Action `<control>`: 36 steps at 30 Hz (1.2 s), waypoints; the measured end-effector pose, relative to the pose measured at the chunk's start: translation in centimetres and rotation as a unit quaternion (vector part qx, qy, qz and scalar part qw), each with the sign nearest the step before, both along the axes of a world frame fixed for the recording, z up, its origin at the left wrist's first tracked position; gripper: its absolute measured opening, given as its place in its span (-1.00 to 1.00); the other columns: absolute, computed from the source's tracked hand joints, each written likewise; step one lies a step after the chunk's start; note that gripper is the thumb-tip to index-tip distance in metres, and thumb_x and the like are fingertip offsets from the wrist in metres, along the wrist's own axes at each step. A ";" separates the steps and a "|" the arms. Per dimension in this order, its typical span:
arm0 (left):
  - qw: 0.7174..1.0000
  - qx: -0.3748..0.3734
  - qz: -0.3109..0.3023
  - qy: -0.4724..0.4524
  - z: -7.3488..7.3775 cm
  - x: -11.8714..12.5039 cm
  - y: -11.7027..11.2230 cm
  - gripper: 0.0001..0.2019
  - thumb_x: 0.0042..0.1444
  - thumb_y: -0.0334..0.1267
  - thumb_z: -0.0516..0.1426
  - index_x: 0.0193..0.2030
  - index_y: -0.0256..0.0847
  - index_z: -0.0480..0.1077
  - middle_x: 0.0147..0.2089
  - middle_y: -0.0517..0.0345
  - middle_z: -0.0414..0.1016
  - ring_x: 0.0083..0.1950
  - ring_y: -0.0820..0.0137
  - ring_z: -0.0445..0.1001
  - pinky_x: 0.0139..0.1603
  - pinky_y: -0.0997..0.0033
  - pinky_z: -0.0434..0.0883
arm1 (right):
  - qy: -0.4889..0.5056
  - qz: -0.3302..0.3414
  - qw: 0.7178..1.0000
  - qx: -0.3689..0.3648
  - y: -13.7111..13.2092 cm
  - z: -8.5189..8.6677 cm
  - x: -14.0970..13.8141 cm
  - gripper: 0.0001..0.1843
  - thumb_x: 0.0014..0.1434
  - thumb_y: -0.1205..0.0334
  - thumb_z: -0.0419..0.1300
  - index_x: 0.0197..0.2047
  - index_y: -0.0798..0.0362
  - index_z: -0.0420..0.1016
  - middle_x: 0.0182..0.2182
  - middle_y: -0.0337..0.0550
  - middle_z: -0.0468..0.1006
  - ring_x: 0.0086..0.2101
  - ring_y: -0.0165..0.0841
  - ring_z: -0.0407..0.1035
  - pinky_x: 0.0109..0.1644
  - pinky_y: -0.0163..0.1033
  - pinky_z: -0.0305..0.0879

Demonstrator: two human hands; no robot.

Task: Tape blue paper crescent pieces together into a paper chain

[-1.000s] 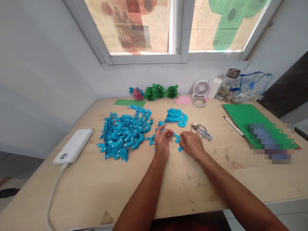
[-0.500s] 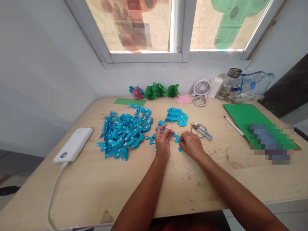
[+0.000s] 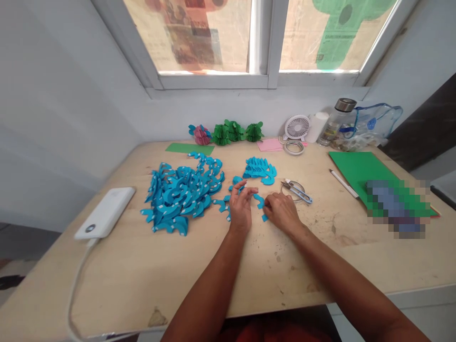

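My right hand is closed, its fingertips pinching the edge of a curved blue paper piece that lies at table level. Just left of that piece, my left hand is raised on its side with fingers loosely bent and apart. A tiny white spot shows at one of its fingertips, too small to name. Several blue paper pieces with white squares lie partly behind the left hand. Further left spreads a big heap of the same blue pieces. Beyond the hands rests a smaller overlapping row of blue pieces.
Snips with blue handles lie on a ring beside my right hand. At the back stand folded green paper figures, a small fan, a tape roll and a bottle. A white power bank with a cable lies left; green sheets lie right.
The whole view has shifted slightly. Both hands keep almost the same place and pose, with the right fingers still at the blue paper piece; the left fingers have moved a little.
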State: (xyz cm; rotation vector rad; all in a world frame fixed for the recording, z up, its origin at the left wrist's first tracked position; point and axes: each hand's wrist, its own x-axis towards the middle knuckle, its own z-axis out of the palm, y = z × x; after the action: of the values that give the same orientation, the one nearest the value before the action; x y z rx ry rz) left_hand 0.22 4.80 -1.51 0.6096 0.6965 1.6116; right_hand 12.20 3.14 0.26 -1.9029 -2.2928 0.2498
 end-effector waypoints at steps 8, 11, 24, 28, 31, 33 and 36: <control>1.000 0.002 -0.026 -0.016 0.2 0.3 -0.2 -0.70 0.00 -0.20 0.16 -0.11 -0.19 0.29 -0.41 0.13 0.52 -0.26 0.40 0.50 -0.02 0.30 0.29 | 0.007 -0.003 1.000 -0.007 -0.2 0.0 -0.2 -0.87 0.11 0.31 0.04 -0.36 0.05 0.41 -0.27 -0.09 0.51 -0.16 -0.22 0.32 -0.17 -0.17 0.02; 0.999 0.001 -0.030 -0.027 0.1 0.2 -0.2 -0.70 0.00 -0.20 0.16 -0.11 -0.19 0.29 -0.41 0.12 0.53 -0.25 0.40 0.50 -0.02 0.32 0.28 | 0.014 -0.012 1.000 -0.004 -0.2 -0.1 -0.2 -0.88 0.11 0.31 0.05 -0.31 0.05 0.40 -0.25 -0.09 0.51 -0.15 -0.23 0.32 -0.17 -0.17 0.04; 0.998 -0.037 -0.015 -0.045 0.2 0.2 -0.3 -0.71 0.02 -0.17 0.14 -0.11 -0.19 0.27 -0.43 0.13 0.52 -0.26 0.37 0.51 -0.01 0.26 0.29 | 0.018 -0.055 0.998 -0.033 1.1 -0.1 -0.9 -0.82 0.10 0.16 0.12 -0.24 0.05 0.39 -0.22 -0.07 0.50 -0.13 -0.24 0.33 -0.16 -0.21 0.08; 0.998 -0.038 -0.020 -0.053 0.3 0.2 -0.4 -0.70 0.02 -0.17 0.14 -0.11 -0.20 0.26 -0.43 0.13 0.52 -0.25 0.38 0.51 0.00 0.27 0.29 | 0.038 -0.075 0.996 -0.043 1.1 -0.3 -1.1 -0.88 0.08 0.19 0.12 -0.32 0.04 0.39 -0.28 -0.13 0.52 -0.16 -0.25 0.33 -0.17 -0.21 0.06; 0.998 -0.037 -0.017 -0.053 0.4 0.2 -0.4 -0.67 0.00 -0.16 0.15 -0.10 -0.19 0.26 -0.43 0.14 0.51 -0.25 0.39 0.51 0.00 0.27 0.30 | 0.067 -0.075 0.995 -0.010 0.9 -0.6 -1.1 -0.91 0.10 0.25 0.08 -0.37 0.04 0.39 -0.33 -0.13 0.51 -0.18 -0.27 0.32 -0.16 -0.21 0.05; 0.998 -0.036 -0.008 -0.051 0.4 0.1 -0.4 -0.65 -0.02 -0.16 0.16 -0.09 -0.19 0.26 -0.42 0.15 0.51 -0.24 0.39 0.51 -0.01 0.28 0.31 | 0.105 -0.077 0.991 0.018 0.6 -0.9 -0.9 -0.91 0.09 0.26 0.07 -0.41 0.05 0.37 -0.37 -0.14 0.50 -0.22 -0.28 0.32 -0.18 -0.22 0.07; 0.998 -0.036 0.011 -0.053 0.4 0.0 -0.3 -0.63 -0.06 -0.18 0.19 -0.09 -0.18 0.27 -0.40 0.17 0.50 -0.21 0.39 0.51 0.00 0.27 0.32 | 0.202 -0.082 0.974 0.069 0.3 -1.5 -0.5 -0.90 0.07 0.23 0.07 -0.44 0.05 0.34 -0.41 -0.16 0.46 -0.33 -0.34 0.32 -0.25 -0.27 0.13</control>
State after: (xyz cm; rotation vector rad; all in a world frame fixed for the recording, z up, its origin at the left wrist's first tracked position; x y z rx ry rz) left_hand 0.20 4.54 -1.08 0.4617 0.6810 1.6196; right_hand 11.68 3.43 -1.21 -1.7664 -1.8318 0.4022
